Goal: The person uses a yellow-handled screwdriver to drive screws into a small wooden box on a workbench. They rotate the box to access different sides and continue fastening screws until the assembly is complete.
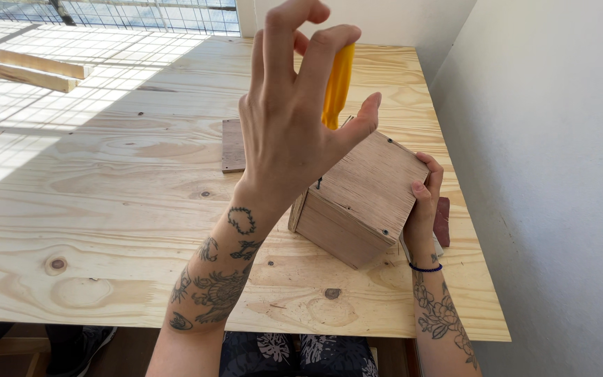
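A small plywood box (368, 192) sits tilted on the pale wooden table (106, 209), near its right edge. My right hand (423, 209) grips the box's right corner, fingers over the top panel. My left hand (284, 132) is raised above the box with its back toward me. Its fingertips are curled on the top of a yellow tool handle (336, 91), which stands upright over the box's far edge. The tool's shaft and tip are hidden behind my hand.
A flat dark wooden piece (232, 145) lies just behind my left wrist. Two pale wood strips (33, 70) rest at the far left. A reddish-brown block (442, 220) lies behind my right hand. A grey wall (546, 174) runs close along the table's right edge.
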